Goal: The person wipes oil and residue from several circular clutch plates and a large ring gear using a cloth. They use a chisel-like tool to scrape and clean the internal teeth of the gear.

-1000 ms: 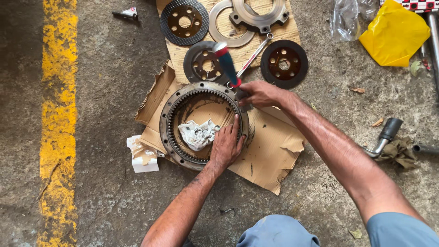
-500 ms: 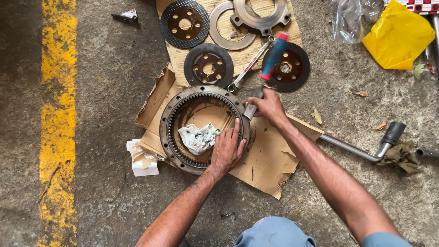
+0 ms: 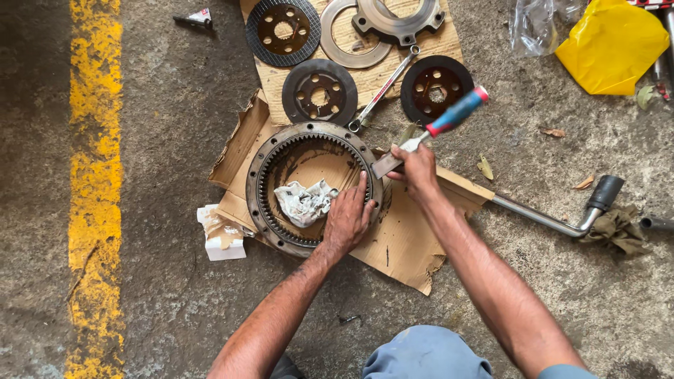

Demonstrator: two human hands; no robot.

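A large rusty ring gear with inner teeth lies flat on torn cardboard. My left hand presses flat on its right rim, fingers spread. My right hand grips a scraper tool with a blue and red handle, its metal blade touching the ring's right edge. A crumpled grey-white rag sits inside the ring.
Three dark friction discs, a steel ring plate, a cover plate and a spanner lie beyond. A bent metal bar lies right, with a yellow bag and a small white box.
My right hand has swung the scraper handle from pointing toward the discs out to the right, and the blade has come down onto the ring's right edge. Left hand stays on the rim.
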